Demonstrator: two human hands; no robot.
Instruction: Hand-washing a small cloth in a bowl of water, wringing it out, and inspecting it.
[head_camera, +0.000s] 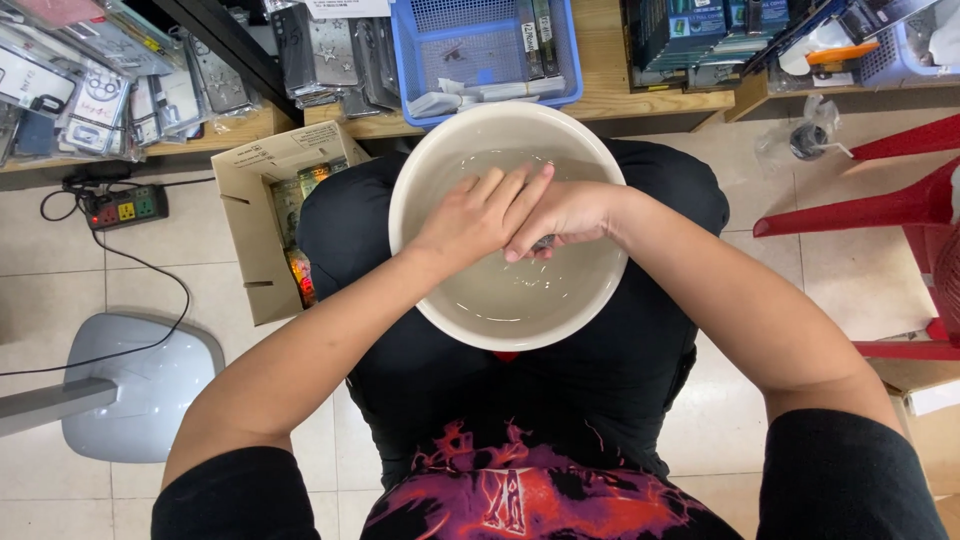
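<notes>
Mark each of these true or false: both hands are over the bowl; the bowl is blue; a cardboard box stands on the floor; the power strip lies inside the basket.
1. Both hands, left hand and right hand, are over the bowl. True.
2. The bowl is blue. False: it is cream-white; the basket on the shelf is blue.
3. A cardboard box stands open on the floor. True.
4. The power strip lies inside the basket. False: it lies on the floor.

The person wears a black short-sleeved shirt (520, 500) with a red-and-pink print and black trousers (520, 390).
</notes>
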